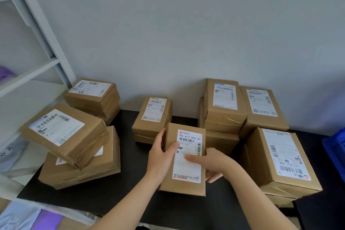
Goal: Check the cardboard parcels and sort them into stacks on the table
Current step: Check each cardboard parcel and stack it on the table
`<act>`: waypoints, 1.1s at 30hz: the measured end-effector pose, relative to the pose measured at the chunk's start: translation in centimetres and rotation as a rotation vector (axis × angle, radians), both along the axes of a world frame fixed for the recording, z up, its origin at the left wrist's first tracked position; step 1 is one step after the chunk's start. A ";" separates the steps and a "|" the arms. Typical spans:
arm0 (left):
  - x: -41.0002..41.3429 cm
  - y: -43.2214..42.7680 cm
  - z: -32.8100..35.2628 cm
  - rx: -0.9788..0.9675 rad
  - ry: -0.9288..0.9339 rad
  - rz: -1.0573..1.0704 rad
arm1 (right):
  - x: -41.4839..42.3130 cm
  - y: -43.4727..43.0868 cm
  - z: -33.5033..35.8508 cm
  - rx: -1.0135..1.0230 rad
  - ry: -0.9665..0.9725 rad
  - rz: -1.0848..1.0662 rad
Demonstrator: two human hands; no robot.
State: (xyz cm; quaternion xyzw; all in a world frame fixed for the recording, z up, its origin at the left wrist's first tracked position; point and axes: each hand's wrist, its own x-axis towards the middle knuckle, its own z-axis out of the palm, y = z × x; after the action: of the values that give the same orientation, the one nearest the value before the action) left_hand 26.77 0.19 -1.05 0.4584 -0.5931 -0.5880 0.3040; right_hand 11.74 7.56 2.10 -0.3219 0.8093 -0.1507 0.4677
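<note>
Cardboard stacks crowd the black worktop (121, 192). A low stack (93, 99) sits in the upper left by the white shelf (37, 73). The left stack (108, 155) has a top parcel (63, 134) lying skewed and tilted. A centre stack (152, 119) stands just behind the hands, and taller stacks (224, 106) line the wall at upper right. A right stack (280, 160) stands near the blue crate (336, 153). At lower centre the held parcel (183, 160) is raised between both hands, label up. The left hand (160, 157) grips its left edge, thumb on the label. The right hand (212, 162) clamps its right edge, thumb across the label, fingers beneath.
</note>
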 end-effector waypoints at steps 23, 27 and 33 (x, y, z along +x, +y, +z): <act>0.7 -2.6 -3.9 0.173 -0.128 -0.090 | 2.9 -1.7 -5.2 -0.174 -0.174 -0.270; 0.6 -2.5 -4.1 0.164 -0.113 -0.074 | 2.3 -2.3 -5.5 -0.124 -0.255 -0.323; 0.4 -2.6 -4.5 0.166 -0.146 -0.046 | 2.2 -3.0 -5.6 -0.081 -0.266 -0.331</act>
State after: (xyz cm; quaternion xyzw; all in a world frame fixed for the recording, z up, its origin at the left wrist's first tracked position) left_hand 27.16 -2.42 -5.51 0.5099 -0.5734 -0.6069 0.2072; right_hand 13.99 4.52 -3.47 -0.1806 0.7756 -0.2987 0.5259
